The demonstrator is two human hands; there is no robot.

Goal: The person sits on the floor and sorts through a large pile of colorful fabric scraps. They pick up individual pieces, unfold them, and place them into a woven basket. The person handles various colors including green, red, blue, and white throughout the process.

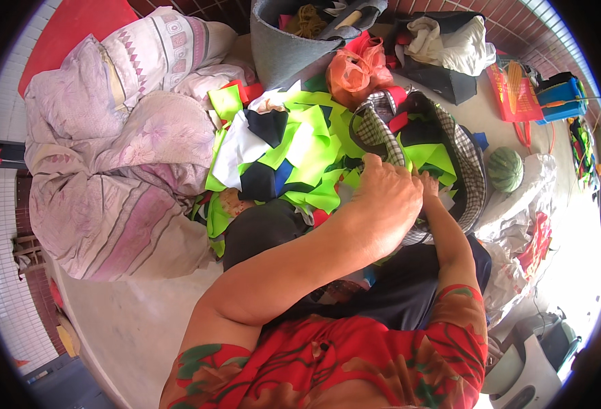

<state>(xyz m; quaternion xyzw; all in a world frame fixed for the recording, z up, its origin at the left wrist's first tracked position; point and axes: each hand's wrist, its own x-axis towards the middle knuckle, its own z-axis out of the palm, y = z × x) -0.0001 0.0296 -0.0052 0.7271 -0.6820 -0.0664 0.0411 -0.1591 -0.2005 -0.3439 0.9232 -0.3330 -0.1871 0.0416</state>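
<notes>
In front of me, my left hand (389, 194) is closed, its fingers bent together above the near-left rim of a bag in black-and-white checked cloth (474, 177). What it holds, if anything, is hidden. My right hand (430, 185) reaches into the bag beside it, fingers curled at the neon yellow-green fabric pieces (431, 157); my left hand partly covers it, so its grasp is unclear. Left of the bag lies a heap of fabric scraps (307, 140), mostly neon yellow-green, with a white piece (239, 157) and dark navy pieces (259, 180) among them.
A large patterned cloth bundle (123, 150) lies to the left. Behind the heap stand a grey felt-like container (287, 58) and an orange-red plastic bag (360, 68). To the right are a striped green melon (505, 169), a red paper bag (515, 92) and crumpled white plastic (519, 211).
</notes>
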